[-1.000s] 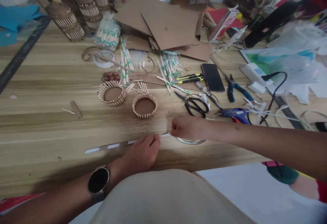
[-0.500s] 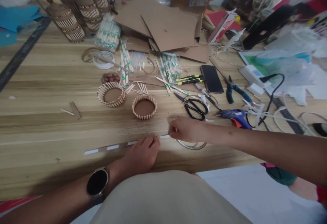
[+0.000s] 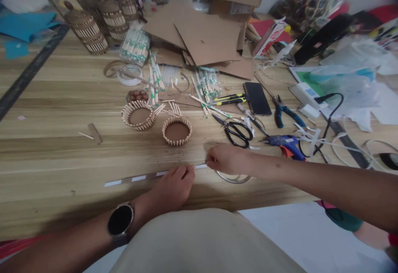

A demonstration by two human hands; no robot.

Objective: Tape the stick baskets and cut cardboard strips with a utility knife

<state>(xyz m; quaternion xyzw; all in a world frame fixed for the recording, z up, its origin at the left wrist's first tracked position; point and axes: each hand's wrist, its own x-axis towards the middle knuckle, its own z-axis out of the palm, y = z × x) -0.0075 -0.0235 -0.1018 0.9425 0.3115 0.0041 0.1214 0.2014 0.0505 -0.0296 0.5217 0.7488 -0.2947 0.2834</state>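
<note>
A thin dark strip point(image 3: 127, 181) with white patches along it lies on the wooden table, slanting up to the right. My left hand point(image 3: 174, 185), a watch on its wrist, is closed on the strip with fingertips pressed together. A short white stretch of the strip shows between my hands. Closed at its right end is my right hand point(image 3: 225, 159), thumb and fingers pinched on it. Beneath and beside the right hand lies a coiled band point(image 3: 234, 179), partly covered. Two round stick-walled cups, one nearer point(image 3: 177, 131) and one to its left point(image 3: 137, 116), stand beyond my hands.
Black scissors point(image 3: 239, 134), a blue glue gun point(image 3: 286, 142), pliers point(image 3: 286, 113) and a phone point(image 3: 257, 98) lie at the right. Cardboard sheets point(image 3: 208, 36) and bagged sticks point(image 3: 135, 45) are farther back. Several stick lanterns point(image 3: 87, 30) stand at the back left.
Both hands keep their hold on the strip in nearly the same place. The whole view has shifted slightly; nothing has been taken up or let go.
</note>
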